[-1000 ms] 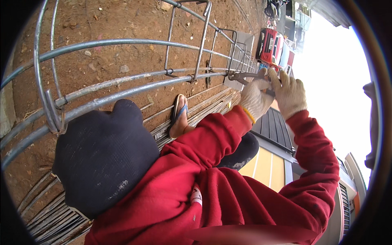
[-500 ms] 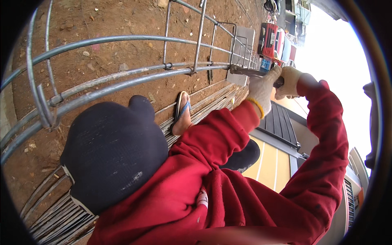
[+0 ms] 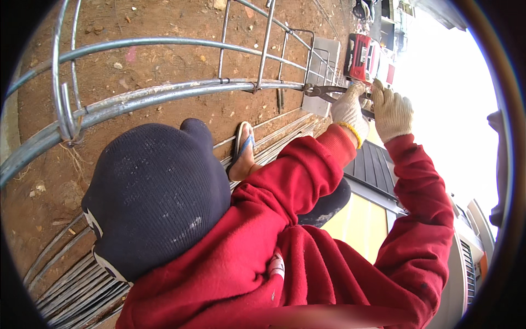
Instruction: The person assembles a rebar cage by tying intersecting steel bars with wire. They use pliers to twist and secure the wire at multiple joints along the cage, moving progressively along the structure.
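Both my hands wear pale knit gloves and are at a pair of dark steel pincers (image 3: 324, 92). The pincers' jaws sit against the joint where a thin crosswise rod meets the long metal bars (image 3: 186, 90). My left hand (image 3: 348, 111), with a yellow cuff edge, wraps the handles near the middle. My right hand (image 3: 392, 111) is curled at the handle ends, its fingertips partly hidden. The handles stand apart. Bent rod frames (image 3: 264, 46) join the long bars at intervals, with dark wire ties at the joints.
Brown dirt ground (image 3: 164, 63) lies under the bars. Many thin rods (image 3: 82, 290) are piled on the ground beside me. My sandalled foot (image 3: 245, 151) is near the bars. A grey flat slab (image 3: 322, 71), a red vehicle (image 3: 359, 57) and a yellow-tiled surface (image 3: 356, 225) stand beyond.
The pincers' handles have spread apart. My right hand has turned upright and its elbow has come inward. The two long near bars now look closer together.
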Action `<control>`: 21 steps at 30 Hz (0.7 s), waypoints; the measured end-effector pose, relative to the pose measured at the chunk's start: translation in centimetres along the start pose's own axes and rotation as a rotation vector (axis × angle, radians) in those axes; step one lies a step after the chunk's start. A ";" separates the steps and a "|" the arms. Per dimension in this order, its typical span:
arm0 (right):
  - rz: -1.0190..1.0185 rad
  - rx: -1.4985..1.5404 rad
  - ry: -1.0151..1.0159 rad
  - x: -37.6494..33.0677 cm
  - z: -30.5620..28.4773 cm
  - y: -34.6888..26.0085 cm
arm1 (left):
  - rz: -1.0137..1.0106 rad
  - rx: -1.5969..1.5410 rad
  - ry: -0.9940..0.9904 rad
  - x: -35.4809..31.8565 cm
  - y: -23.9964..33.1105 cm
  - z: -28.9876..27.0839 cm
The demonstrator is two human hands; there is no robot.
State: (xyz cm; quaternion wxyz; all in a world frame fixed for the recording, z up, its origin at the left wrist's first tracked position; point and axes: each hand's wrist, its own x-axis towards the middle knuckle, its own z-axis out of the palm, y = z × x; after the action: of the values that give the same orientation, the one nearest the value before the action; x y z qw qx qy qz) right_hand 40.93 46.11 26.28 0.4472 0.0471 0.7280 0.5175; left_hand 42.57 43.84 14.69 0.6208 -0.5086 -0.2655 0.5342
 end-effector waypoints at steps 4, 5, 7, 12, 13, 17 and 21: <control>-0.108 0.342 -0.260 2.2 1.1 0.8 | 0.042 -0.088 -0.305 -0.3 0.5 -1.7; -0.215 0.527 -0.237 3.0 0.8 1.4 | 0.055 -0.052 -0.333 0.0 0.6 -1.9; -0.159 0.749 -1.037 5.2 -0.3 3.0 | 0.084 -0.143 -0.202 0.4 0.5 -1.9; 0.176 1.020 -1.403 7.5 -2.7 4.3 | 0.105 -0.075 -0.277 0.6 -0.3 -1.1; 0.196 0.927 -1.289 6.6 -2.9 4.2 | 0.114 -0.033 -0.248 0.7 -0.3 -0.8; -0.164 0.005 0.330 0.7 -1.1 1.0 | -0.110 -0.144 -0.151 1.1 -0.4 1.0; -0.146 0.100 0.227 0.4 2.2 0.6 | -0.318 -0.144 -0.082 -0.4 0.7 1.0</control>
State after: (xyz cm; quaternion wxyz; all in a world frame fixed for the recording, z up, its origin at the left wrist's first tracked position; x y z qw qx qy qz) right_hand 42.02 48.18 26.41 0.3957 -0.0426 0.8002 0.4486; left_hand 41.26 43.74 14.47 0.6480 -0.4813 -0.4051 0.4292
